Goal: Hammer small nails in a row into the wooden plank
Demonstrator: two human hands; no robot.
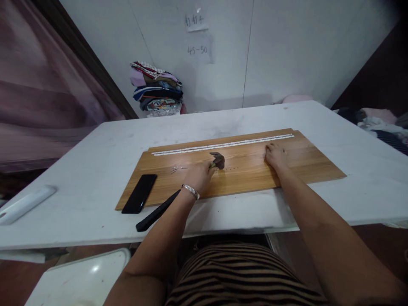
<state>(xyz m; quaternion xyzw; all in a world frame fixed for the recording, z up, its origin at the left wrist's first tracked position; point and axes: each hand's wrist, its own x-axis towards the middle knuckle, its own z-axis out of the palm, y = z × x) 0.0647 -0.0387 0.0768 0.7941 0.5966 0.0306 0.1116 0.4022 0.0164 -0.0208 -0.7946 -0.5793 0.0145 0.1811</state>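
Observation:
A long wooden board point(306, 163) lies across the white table point(95, 153). My left hand point(199, 175) is closed around a hammer just below its dark head point(218, 160), which rests on the board; the black handle point(157, 211) trails back toward me past my wrist. My right hand point(274, 154) lies on the board to the right, knuckles bent, pressing it down, and holds nothing that I can see. A white ruler strip point(223, 144) runs along the board's far edge. A few small nails point(174, 169) lie on the board left of the hammer. A row of tiny dots runs right of the hammer head.
A black phone point(139, 193) rests on the board's near left corner. A white flat object point(24, 204) lies at the table's left edge. Folded fabrics point(157, 90) are stacked against the back wall. More cloth point(379, 121) sits off the table's right side. A white stool point(83, 278) stands at lower left.

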